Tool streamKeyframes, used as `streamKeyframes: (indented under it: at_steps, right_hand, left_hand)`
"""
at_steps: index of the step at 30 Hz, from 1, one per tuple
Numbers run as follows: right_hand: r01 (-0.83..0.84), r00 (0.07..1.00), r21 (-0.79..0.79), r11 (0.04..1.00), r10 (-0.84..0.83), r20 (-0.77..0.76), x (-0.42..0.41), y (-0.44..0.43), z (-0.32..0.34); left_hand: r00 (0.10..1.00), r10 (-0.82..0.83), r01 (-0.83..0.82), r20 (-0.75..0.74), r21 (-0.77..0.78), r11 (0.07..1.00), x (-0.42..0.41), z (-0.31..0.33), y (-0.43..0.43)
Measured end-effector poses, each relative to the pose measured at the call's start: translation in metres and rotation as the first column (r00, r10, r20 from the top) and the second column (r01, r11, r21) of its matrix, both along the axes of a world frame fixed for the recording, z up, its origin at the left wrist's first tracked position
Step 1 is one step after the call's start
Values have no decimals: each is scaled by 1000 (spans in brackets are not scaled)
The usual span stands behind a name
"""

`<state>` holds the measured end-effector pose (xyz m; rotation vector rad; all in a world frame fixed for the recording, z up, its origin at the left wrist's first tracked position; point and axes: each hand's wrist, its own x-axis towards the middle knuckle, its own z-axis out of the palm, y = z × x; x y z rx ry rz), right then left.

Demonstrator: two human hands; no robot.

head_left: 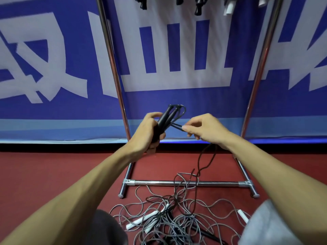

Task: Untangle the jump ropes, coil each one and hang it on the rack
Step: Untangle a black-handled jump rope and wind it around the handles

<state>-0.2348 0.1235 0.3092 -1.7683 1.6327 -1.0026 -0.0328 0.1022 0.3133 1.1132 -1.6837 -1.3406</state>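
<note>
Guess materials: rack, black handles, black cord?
The rack looks like metal tube, probably chromed or polished steel: bright, mirror-like streaked highlights. The handles, gripped by the left hand, look like matte plastic or rubber: dull black, faint sheen only. The cord, pinched by the right hand, is thin and limp, maybe PVC or coated wire; too fine to tell.
</note>
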Motion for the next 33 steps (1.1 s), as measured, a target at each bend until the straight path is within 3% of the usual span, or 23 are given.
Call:
streamKeyframes:
  at_steps: [4,7,9,11,15,18,21,24,28,33]
  right_hand:
    - [-188,912,100,977,211,-353,12,9,2]
    - [-283,805,153,947,321,-499,19,14,4]
    - [-323,765,144,935,347,-543,23,14,5]
    - [-362,759,65,930,335,-558,24,15,6]
    - [-302,838,-169,938,177,-516,18,13,9]
    - [-221,888,-242,945,92,-450,18,11,8]
    - [-142,937,-150,979,84,-338,20,10,5]
    - [-125,973,-63,990,109,-205,22,12,1]
    - [-110,977,-36,993,102,-185,28,14,4]
    - [-35,952,-81,996,8,-306,22,11,2]
  left_hand:
    - [992,121,-122,-18,-67,990,10,-7,-11]
    - [988,149,-146,42,-73,987,15,-13,-17]
    - [952,152,-107,266,-177,978,18,-14,-17]
    - [816,185,-13,548,-304,953,19,-17,-16]
    - [633,135,167,762,-305,937,11,-15,-5]
    - [645,100,238,757,-323,916,0,-12,10]
    - [717,80,225,693,-339,914,-8,-9,19]
    - [722,74,257,688,-367,894,-8,-4,24]
    - [743,41,244,668,-328,913,-5,-6,21]
    - [784,-41,276,619,-289,917,-3,-16,9]
